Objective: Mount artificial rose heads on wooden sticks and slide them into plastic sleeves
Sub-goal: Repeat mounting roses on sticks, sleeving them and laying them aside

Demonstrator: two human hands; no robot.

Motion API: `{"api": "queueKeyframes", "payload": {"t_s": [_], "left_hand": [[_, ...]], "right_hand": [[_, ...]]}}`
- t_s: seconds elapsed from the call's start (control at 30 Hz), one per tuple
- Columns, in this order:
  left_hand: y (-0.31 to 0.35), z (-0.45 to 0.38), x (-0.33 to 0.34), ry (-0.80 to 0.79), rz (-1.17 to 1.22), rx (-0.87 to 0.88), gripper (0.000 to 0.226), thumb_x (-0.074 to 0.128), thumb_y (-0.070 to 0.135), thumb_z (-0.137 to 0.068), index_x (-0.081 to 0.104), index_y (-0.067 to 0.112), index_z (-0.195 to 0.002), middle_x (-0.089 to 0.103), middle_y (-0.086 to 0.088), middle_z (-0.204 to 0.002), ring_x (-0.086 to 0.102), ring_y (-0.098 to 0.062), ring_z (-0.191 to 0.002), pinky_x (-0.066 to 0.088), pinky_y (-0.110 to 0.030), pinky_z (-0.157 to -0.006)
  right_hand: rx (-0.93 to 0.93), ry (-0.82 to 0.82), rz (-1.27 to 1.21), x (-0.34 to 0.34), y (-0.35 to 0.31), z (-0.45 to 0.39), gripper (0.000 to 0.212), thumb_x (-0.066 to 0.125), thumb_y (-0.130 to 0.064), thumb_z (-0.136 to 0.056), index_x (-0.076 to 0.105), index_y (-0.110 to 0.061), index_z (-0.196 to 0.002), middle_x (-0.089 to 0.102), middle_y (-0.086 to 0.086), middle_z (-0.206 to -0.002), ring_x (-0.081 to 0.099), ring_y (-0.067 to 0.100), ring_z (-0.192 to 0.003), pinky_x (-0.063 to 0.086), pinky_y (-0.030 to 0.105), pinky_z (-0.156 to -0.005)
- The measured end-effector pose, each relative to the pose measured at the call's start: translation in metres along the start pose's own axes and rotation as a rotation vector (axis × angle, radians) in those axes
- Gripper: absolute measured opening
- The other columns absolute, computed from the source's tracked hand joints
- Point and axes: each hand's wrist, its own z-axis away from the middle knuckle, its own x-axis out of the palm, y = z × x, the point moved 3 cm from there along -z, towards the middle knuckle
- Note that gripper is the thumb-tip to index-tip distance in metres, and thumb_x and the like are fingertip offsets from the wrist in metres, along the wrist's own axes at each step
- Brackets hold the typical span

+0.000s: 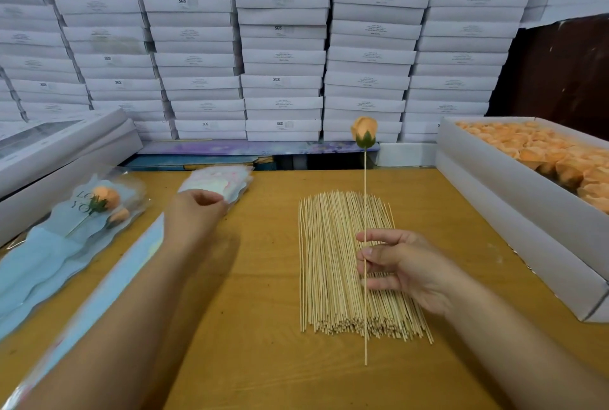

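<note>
Rose [363, 135] sits atop stick [365, 198], upright over the stick pile [342, 264]; R hand [400, 269] pinches it mid-shaft. L hand [194, 212] reaches the sleeves [219, 183], fingers curled, tips hidden, so grip can't be told. Box [514, 185] cut off at right.

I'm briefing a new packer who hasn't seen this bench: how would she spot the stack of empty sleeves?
Start at the bundle of wooden sticks on the yellow table, then look up-left. The sleeve stack lies at the far edge, under the left hand's fingers. Unlike the blue sleeves further left, it holds no rose.
</note>
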Motion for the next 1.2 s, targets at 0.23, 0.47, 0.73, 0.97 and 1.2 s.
{"api": "queueKeyframes", "payload": {"t_s": [0.23,0.47,0.73,0.97,1.2], "left_hand": [[-0.058,-0.045,-0.043,-0.016,-0.552,-0.057,0.041,0.073,0.04,-0.089,0.068,0.004,-0.109,0.066,-0.01,-0.088,0.058,-0.02,-0.073,0.052,-0.035,-0.058],[-0.075,-0.057,-0.059,-0.054,-0.638,-0.066,0.05,0.078,0.046,-0.083,0.068,0.001,-0.102,0.064,-0.009,-0.085,0.06,-0.024,-0.075,0.054,-0.039,-0.066],[-0.074,-0.057,-0.06,-0.043,-0.642,-0.096,0.059,0.078,0.04,-0.085,0.063,-0.002,-0.124,0.065,-0.014,-0.102,0.057,-0.025,-0.085,0.046,-0.036,-0.067],[-0.067,-0.055,-0.058,-0.046,-0.664,-0.083,0.054,0.078,0.036,-0.085,0.063,-0.001,-0.122,0.063,-0.011,-0.092,0.058,-0.024,-0.08,0.047,-0.035,-0.063],[-0.062,-0.06,-0.06,-0.139,-0.678,-0.154,0.07,0.082,0.034,-0.082,0.052,-0.001,-0.134,0.063,-0.019,-0.11,0.061,-0.035,-0.098,0.054,-0.043,-0.079]], "right_hand": [[-0.015,0.01,-0.009,-0.003,0.0,-0.002,0.027,0.069,0.008,-0.082,0.074,-0.006,-0.104,0.075,0.016,-0.088,0.074,0.024,-0.073,0.06,0.033,-0.051],[-0.028,0.014,-0.003,-0.004,-0.002,-0.001,0.025,0.066,0.009,-0.086,0.072,-0.005,-0.106,0.075,0.015,-0.087,0.073,0.022,-0.071,0.059,0.031,-0.05],[-0.047,0.015,0.004,-0.005,-0.004,-0.001,0.027,0.066,0.008,-0.085,0.071,-0.005,-0.109,0.075,0.014,-0.085,0.073,0.022,-0.072,0.06,0.032,-0.051],[-0.055,0.006,0.004,-0.006,-0.004,-0.001,0.028,0.067,0.008,-0.085,0.071,-0.005,-0.109,0.075,0.014,-0.087,0.072,0.022,-0.073,0.061,0.032,-0.052],[-0.057,0.009,0.006,-0.006,-0.004,-0.001,0.027,0.068,0.007,-0.084,0.072,-0.006,-0.108,0.075,0.014,-0.087,0.073,0.023,-0.074,0.061,0.033,-0.053]]}}
